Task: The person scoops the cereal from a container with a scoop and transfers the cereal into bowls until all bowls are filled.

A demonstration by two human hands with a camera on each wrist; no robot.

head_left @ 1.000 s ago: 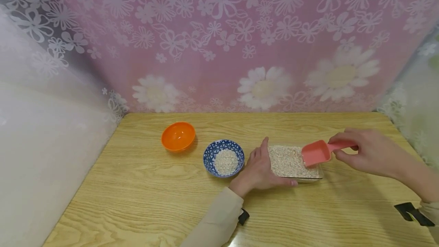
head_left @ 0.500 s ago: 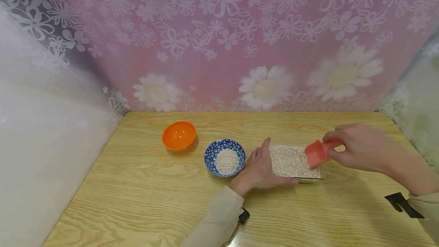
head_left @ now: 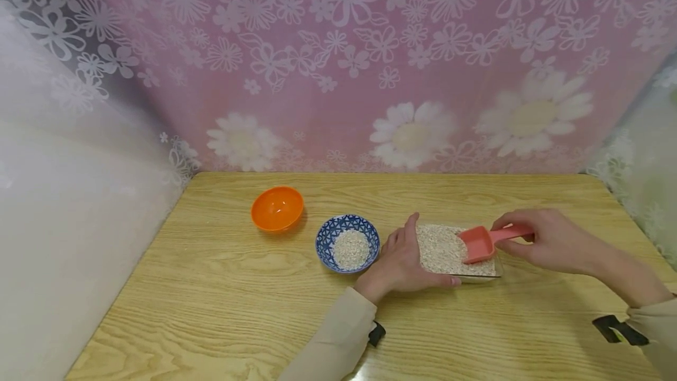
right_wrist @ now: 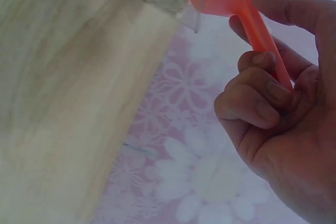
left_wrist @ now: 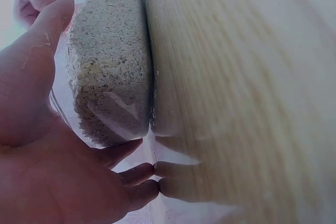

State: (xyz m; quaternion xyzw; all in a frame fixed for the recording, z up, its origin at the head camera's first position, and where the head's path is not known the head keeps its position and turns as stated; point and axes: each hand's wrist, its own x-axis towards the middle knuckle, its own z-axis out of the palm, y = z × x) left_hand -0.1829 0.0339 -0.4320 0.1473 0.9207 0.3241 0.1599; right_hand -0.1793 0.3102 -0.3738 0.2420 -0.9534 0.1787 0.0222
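Note:
A clear rectangular container [head_left: 478, 279] of oat flakes [head_left: 439, 249] stands on the table. My left hand [head_left: 399, 263] rests against its left end, fingers fairly straight and spread, thumb along the near side. In the left wrist view, the oats [left_wrist: 110, 45] show through the container wall, beside the left hand [left_wrist: 68, 166]. My right hand [head_left: 552, 240] pinches the handle of a pink scoop [head_left: 478, 244], whose front edge dips into the oats at the right. The right wrist view shows the right hand's [right_wrist: 283, 103] fingers curled about the scoop's handle [right_wrist: 262, 35].
Left of the container stands a blue patterned bowl [head_left: 325, 240] with oats inside, close to the left hand. An orange bowl [head_left: 277, 209] sits farther back and left. A pink floral curtain [head_left: 328, 104] hangs behind the wooden table [head_left: 211, 298].
My right hand first moved the scoop slightly up and tilted it, then lowered it leftward into the oats. The left hand and both bowls have stayed put.

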